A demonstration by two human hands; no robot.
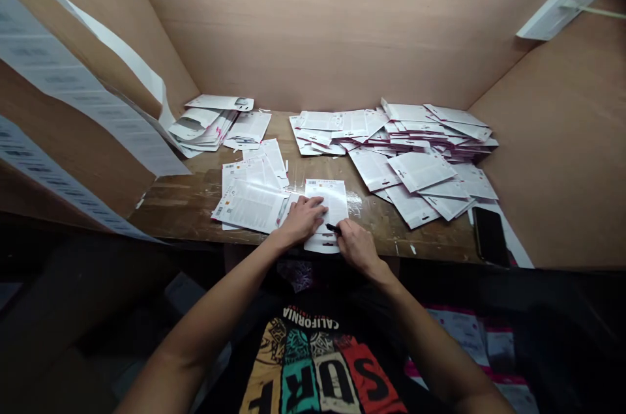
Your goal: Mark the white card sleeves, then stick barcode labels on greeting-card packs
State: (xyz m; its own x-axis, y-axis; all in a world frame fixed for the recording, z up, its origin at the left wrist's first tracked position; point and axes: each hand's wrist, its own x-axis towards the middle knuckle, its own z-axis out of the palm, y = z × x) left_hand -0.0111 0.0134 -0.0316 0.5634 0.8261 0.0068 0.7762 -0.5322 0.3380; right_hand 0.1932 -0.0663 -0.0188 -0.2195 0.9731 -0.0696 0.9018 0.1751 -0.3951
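Note:
A white printed packet [335,195] lies upright in front of me at the table's front edge, its lower flap with a dark slot toward me. My left hand [304,217] rests flat on its left side, fingers apart. Closed around a thin black tool [333,229], my right hand [356,243] sits at the packet's lower right, the tool's tip over the packet. I cannot make out what kind of tool it is. Just left of my left hand, more white packets [249,205] overlap one another.
A large heap of packets [415,130] covers the back right, a smaller pile [205,127] the back left. A black phone [490,236] lies at the right front edge. Label strips [98,104] hang at the left. Wooden panels [313,23] enclose the table [180,205].

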